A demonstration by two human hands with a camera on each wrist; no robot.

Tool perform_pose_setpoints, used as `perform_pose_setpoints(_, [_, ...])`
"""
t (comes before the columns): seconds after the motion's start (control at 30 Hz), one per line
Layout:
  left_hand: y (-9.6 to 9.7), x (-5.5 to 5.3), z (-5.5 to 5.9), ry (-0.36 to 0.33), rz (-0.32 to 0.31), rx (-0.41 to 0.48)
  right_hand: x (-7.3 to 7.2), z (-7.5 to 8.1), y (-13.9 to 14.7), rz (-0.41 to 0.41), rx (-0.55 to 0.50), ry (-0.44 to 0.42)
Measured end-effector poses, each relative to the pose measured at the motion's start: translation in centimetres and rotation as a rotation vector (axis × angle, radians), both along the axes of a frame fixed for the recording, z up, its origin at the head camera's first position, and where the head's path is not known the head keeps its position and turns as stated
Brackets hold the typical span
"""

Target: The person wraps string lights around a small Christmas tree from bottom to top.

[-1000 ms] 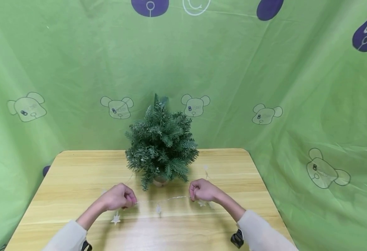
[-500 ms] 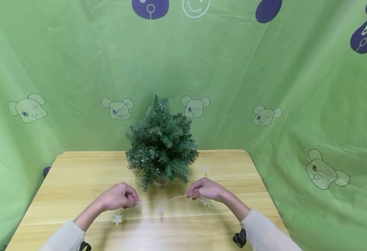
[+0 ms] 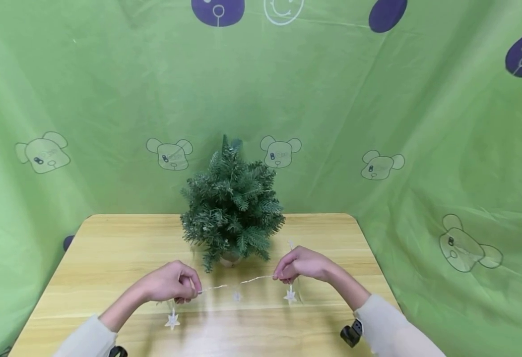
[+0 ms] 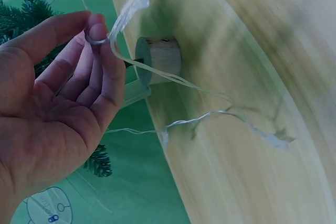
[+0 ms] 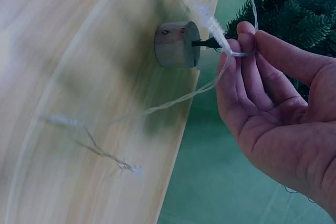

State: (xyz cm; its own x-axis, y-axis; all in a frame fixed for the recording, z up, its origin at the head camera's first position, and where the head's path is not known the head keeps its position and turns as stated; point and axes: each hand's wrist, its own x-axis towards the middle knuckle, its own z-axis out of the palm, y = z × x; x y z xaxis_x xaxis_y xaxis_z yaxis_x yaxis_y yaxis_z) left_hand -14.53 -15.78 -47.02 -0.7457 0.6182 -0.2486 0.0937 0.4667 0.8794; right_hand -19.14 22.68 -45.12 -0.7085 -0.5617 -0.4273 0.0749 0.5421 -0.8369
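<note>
A clear string of star lights (image 3: pixel 255 278) stretches between the two hands, in front of a small green Christmas tree (image 3: pixel 234 208). Thumb and fingers of the left hand (image 3: pixel 173 282) pinch the wire at one end of this stretch. At the other, the right hand (image 3: pixel 303 264) pinches it the same way, a little higher. One star (image 3: pixel 173 320) dangles below the left hand, another star (image 3: pixel 290 294) below the right, and a fainter one hangs midway. In the left wrist view, loose wire (image 4: pixel 210 113) trails over the tabletop.
The tree stands on a round wooden base (image 5: pixel 177 44), near the back of a wooden table (image 3: pixel 122 238). Green cloth (image 3: pixel 332 89) printed with cartoon bears hangs behind and at the sides. More string (image 5: pixel 105 153) with stars lies on the table at the right.
The right hand has risen slightly and shifted right, still pinching the wire. The left hand has shifted a little right. Stars now hang more plainly below both hands.
</note>
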Motion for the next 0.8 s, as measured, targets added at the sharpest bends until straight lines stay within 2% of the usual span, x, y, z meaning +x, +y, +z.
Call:
perform_pose_setpoints(0.3, [-0.5,0.2,1.0,-0.042,-0.065,0.040,-0.1,0.5,0.8,-0.012,-0.010,-0.030])
perform_pose_setpoints(0.57, [-1.5,0.0,2.4,-0.030,-0.129,0.091,-0.4,1.6,1.2,-0.002,-0.013,-0.020])
perform_pose_setpoints(0.8, [-2.4,-0.4,3.9,-0.013,-0.131,0.041,-0.8,2.7,1.7,0.004,-0.024,-0.013])
